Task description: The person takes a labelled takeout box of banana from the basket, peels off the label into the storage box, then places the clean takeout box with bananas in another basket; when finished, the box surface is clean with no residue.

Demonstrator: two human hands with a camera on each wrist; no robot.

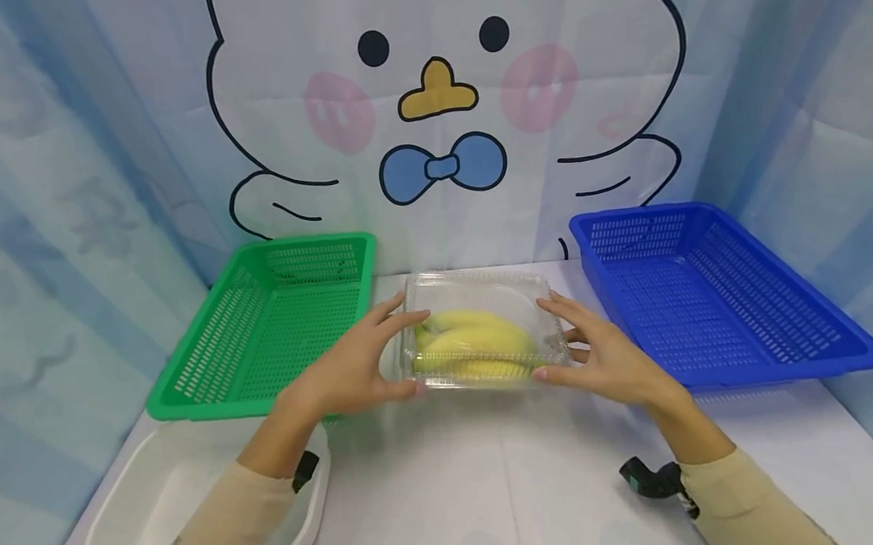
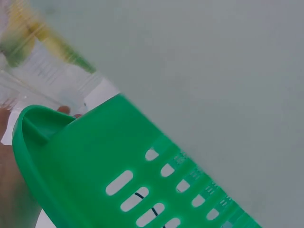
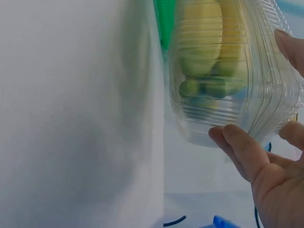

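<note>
A clear plastic clamshell box [image 1: 482, 291] is at the middle of the table, its lid closed over yellow bananas [image 1: 477, 340]. My left hand [image 1: 352, 363] grips the box's left side, thumb at the front corner and fingers over the upper edge. On the opposite side, my right hand [image 1: 604, 358] holds the box between thumb and fingers. Ribbed walls of the box [image 3: 213, 102] and the fruit's greenish ends show in the right wrist view. In the left wrist view, a green basket [image 2: 95, 156] covers much of the left hand.
To the left is the green basket [image 1: 266, 406], with a white tub [image 1: 318, 493] in front of it. A blue basket [image 1: 782, 370] stands at the right. Behind the white table [image 1: 448, 486] hangs a printed curtain [image 1: 619, 90].
</note>
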